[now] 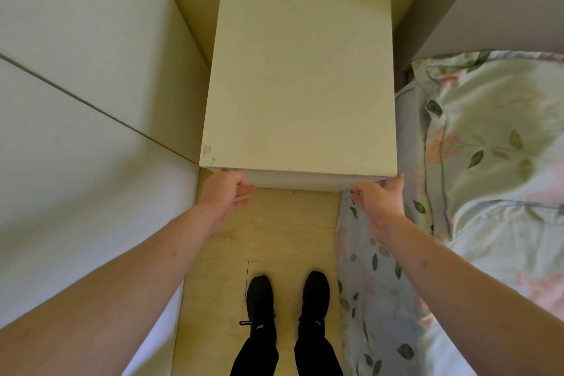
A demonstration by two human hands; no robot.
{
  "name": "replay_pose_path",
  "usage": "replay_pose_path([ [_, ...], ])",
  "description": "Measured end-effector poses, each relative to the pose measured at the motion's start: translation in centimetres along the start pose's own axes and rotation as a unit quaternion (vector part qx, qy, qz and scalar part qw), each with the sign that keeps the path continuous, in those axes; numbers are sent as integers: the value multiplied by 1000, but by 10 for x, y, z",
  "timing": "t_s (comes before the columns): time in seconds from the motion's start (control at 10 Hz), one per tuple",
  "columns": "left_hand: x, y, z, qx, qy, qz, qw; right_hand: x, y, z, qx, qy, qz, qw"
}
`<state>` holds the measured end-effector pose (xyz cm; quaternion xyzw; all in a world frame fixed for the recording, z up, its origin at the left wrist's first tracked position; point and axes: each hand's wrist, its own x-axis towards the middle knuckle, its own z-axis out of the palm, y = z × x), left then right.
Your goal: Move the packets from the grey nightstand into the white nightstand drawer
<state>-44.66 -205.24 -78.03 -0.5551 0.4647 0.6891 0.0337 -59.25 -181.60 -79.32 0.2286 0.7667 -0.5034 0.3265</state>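
Wardrobe panels point(76, 101): I see flat pale doors filling the left side, close beside the nightstand.
Left hand point(224, 192): I have it at the left front corner of the white nightstand point(299, 76), fingers curled and parted, empty; whether they touch the drawer front point(305, 181) I cannot tell.
White nightstand: its top is bare, and the drawer looks shut or barely cracked.
Packets: none in view, and neither is the grey nightstand, so I judge they sit elsewhere in the room.
Handling: I expect packets to be light, soft and crinkly, so I would pinch them by an edge or gather several flat.
Drawer hold: I see no handle, so I would hook under the front's lower edge at both corners and pull evenly.
Right hand point(378, 194): at the right front corner, fingers bent and apart, holding nothing.
Bed point(488, 146): floral bedding presses close on the right.
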Motion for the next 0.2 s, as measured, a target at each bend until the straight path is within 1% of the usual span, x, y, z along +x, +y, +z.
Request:
replay_pose_path([
  [0.1, -6, 2, -9, 107, -29, 10, 994, -7, -1, -1, 8, -20, 0, 1000],
  [0.2, -21, -2, -24, 232, -33, 48, 971, -48, -8, -3, -75, -23, -35, 996],
])
